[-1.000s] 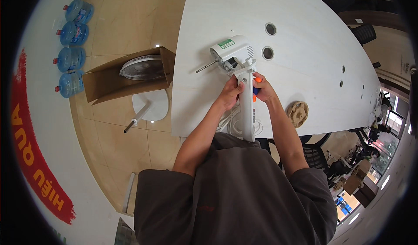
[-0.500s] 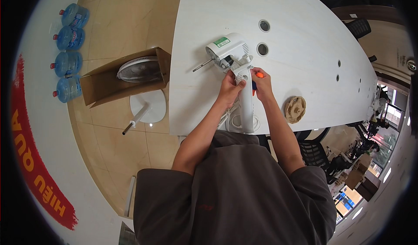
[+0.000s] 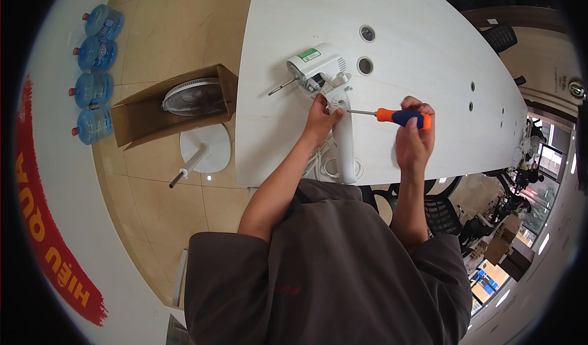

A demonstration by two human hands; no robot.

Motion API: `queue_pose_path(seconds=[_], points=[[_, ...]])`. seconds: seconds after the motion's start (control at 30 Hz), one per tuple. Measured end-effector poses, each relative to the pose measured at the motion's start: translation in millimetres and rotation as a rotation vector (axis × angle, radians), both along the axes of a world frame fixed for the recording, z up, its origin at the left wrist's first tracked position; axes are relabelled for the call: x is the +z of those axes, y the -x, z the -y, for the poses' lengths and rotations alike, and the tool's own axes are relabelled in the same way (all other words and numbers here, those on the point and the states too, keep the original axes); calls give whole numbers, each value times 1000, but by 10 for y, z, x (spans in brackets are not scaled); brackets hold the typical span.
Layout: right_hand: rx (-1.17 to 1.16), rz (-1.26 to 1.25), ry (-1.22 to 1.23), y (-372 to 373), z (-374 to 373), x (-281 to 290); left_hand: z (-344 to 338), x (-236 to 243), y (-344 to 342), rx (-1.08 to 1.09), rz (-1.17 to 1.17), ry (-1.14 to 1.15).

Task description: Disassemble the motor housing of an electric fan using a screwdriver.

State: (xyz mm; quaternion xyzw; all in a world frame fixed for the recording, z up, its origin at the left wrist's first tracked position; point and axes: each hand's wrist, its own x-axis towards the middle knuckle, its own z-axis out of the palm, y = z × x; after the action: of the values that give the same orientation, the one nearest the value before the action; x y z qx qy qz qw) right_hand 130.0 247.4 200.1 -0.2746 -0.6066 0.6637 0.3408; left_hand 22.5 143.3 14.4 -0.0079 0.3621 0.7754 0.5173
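A white electric fan's motor housing (image 3: 318, 62), with a bare metal shaft and a green label, lies on the table joined to a long white fan neck (image 3: 346, 152). My left hand (image 3: 321, 123) grips the neck just below the joint, its thumb on top. In my right hand (image 3: 414, 140), the fingers close round the handle of an orange and blue screwdriver (image 3: 386, 114). The screwdriver's shank points left, with its tip at or close to the neck beside my left thumb; contact cannot be made out. A white cord (image 3: 329, 167) lies coiled by the neck.
The white table (image 3: 294, 14) has round cable holes. On the floor to the left are a cardboard box (image 3: 138, 124) holding a fan grille (image 3: 193, 97), a round white base (image 3: 217, 149) with a pole, and several water bottles (image 3: 95, 87). Black chairs (image 3: 442, 215) stand at the right.
My right hand has moved right, away from the joint, and the whole screwdriver now shows. It covers the spot where a tan round piece lay. My left hand keeps its grip.
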Motion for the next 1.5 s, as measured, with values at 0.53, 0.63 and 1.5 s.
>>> queue_pose_path(seconds=[0.53,0.63,1.5], points=[[-8,224,-237,33,314,-118,11,39,-9,6,11,19],[-22,229,-224,5,341,-123,10,46,-8,24,25,18],[-69,358,-614,-136,509,-271,2,25,-33,75,54,-7]])
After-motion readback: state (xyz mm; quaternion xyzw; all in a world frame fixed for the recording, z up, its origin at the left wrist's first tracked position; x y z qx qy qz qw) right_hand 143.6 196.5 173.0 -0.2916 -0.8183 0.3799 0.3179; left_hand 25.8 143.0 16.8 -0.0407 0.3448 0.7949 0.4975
